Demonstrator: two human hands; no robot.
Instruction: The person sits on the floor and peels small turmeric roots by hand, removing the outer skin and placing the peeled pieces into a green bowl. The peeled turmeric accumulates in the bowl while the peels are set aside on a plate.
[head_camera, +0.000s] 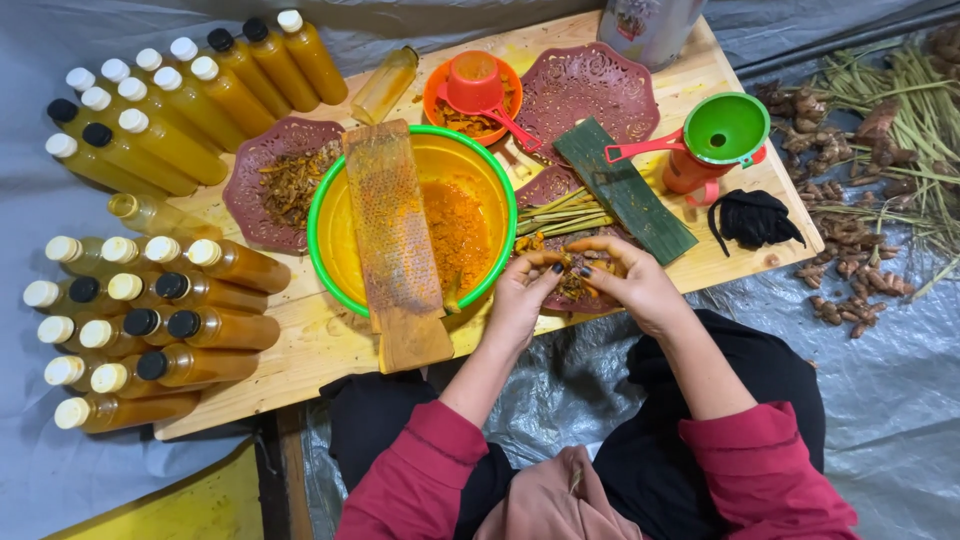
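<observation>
On the counter (330, 345), a grater board (393, 235) lies across the basin (330, 240). Left of the basin stands a plate of shreds (262, 185), with bottles (150, 310) lying farther left. Right of the basin, both hands (585, 285) meet over another plate (580, 300). Behind them lies a leaf strip (625, 190), with a funnel on a jug (722, 135) to its right.

Raw wood table (330, 345), glossy plastic basin (330, 250)

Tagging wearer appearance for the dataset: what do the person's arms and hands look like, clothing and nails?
Both arms wear dark red long sleeves, pushed up so the forearms are bare. The left hand and right hand are bare: no gloves, and no rings or watch that I can see. The fingernails look dark-painted. Black clothing covers the lap.
</observation>
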